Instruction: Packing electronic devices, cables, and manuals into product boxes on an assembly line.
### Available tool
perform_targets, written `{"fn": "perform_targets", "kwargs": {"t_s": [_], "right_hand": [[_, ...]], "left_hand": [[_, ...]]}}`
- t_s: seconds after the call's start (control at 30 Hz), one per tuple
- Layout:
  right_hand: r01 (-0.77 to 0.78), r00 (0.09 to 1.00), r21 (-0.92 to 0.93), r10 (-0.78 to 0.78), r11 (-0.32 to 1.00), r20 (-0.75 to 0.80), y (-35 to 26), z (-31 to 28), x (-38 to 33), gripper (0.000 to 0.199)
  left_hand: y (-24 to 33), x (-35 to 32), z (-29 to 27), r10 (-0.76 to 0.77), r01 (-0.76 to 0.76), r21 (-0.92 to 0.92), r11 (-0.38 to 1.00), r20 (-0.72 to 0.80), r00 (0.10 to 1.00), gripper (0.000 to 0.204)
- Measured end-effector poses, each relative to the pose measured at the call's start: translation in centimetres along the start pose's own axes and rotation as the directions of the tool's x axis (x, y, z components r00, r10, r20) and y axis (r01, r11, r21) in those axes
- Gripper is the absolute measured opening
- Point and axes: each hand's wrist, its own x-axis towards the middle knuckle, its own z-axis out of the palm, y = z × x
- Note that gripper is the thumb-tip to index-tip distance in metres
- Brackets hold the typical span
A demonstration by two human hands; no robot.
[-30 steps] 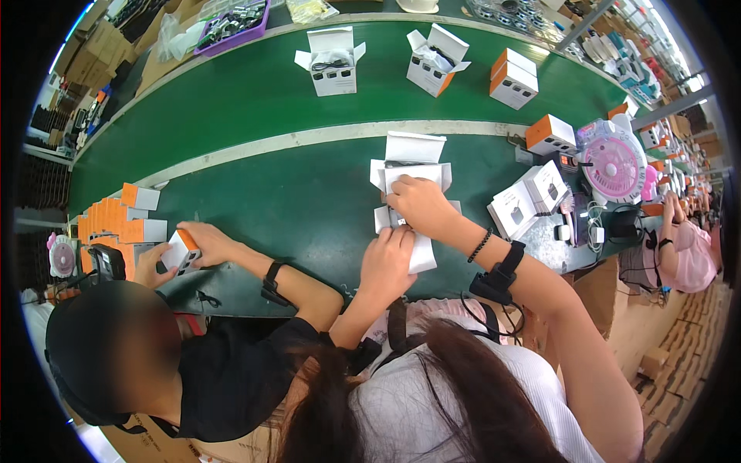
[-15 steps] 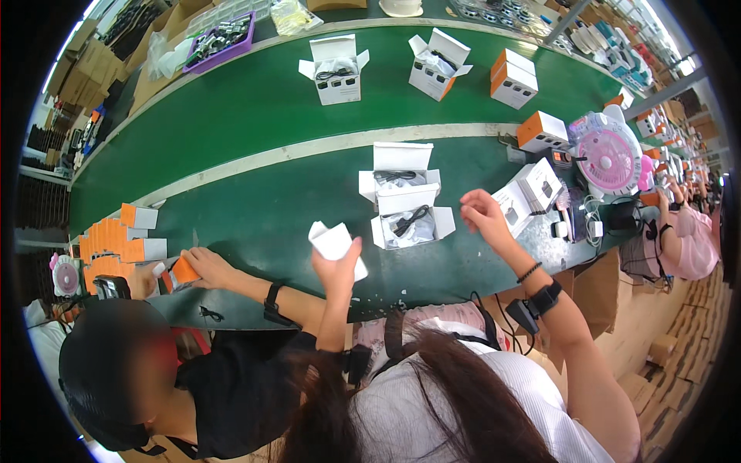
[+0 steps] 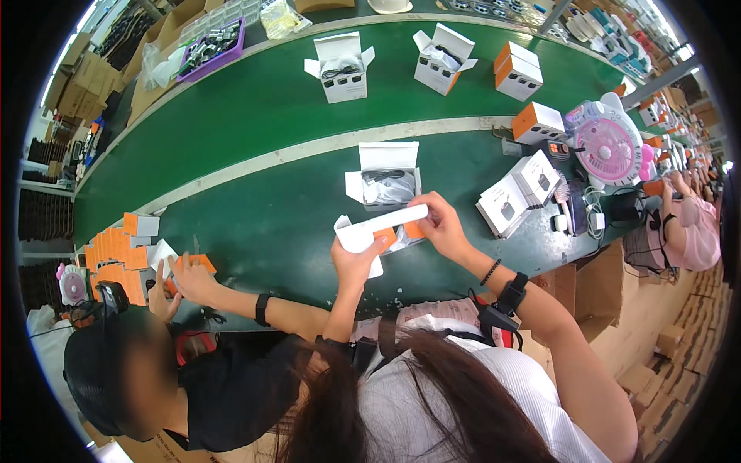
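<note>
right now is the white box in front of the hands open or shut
Open. The white box on the green belt has its lid flap standing up and side flaps spread, with bagged dark contents showing inside.

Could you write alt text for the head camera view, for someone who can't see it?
Seen from above, a person's left hand and right hand hold a flat white and orange carton over a green conveyor belt, just in front of an open white box. A co-worker's hand handles orange cartons on the left.
</note>
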Motion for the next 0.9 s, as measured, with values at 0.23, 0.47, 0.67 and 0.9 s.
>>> {"fn": "perform_targets", "kwargs": {"t_s": [0.23, 0.47, 0.67, 0.9], "right_hand": [[-0.133, 0.975, 0.294, 0.072, 0.946, 0.21, -1.2, -3.2, -0.2, 0.026], [-0.145, 0.954, 0.209, 0.08, 0.967, 0.289, -0.5, -4.3, -1.1, 0.025], [-0.248, 0.959, 0.327, 0.182, 0.912, 0.219, 0.2, -1.9, -1.9, 0.041], [-0.111, 0.979, 0.103, 0.091, 0.988, 0.183, 0.4, -3.4, -2.2, 0.031]], "left_hand": [[-1.5, -0.3, -1.8, -0.277, 0.289, -0.334, 0.897, 0.083, 0.957, 0.023], [0.2, -0.5, -1.7, -0.258, 0.288, -0.234, 0.928, 0.151, 0.954, 0.024], [0.9, -0.6, 0.0, -0.284, 0.292, -0.115, 0.949, 0.085, 0.955, 0.031], [-1.9, -0.8, -0.6, -0.48, 0.463, -0.507, 0.727, 0.107, 0.871, 0.024]]}}
